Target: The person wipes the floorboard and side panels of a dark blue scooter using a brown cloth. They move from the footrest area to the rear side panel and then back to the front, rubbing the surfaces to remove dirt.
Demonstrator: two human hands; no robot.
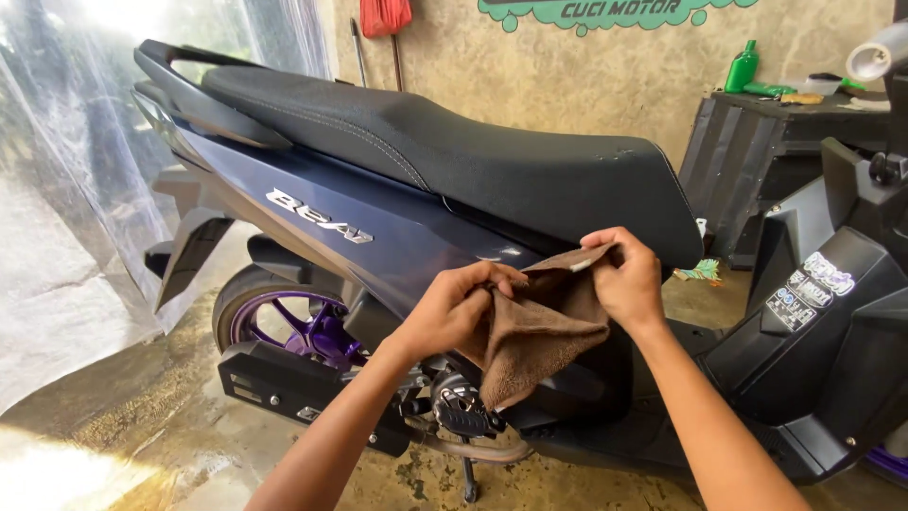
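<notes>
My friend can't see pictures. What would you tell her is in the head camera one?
Two bare hands, left hand and right hand, hold a brown cloth stretched between them in front of a dark blue scooter with a black seat. Its purple rear wheel stands on a wet concrete floor.

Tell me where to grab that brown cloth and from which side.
Take the brown cloth along its top edge, coming from above at both upper corners. It hangs limp in folds in front of the scooter, so only the top edge is stretched and easy to pinch. The left hand and right hand already pinch it there, which likely suits best.
</notes>
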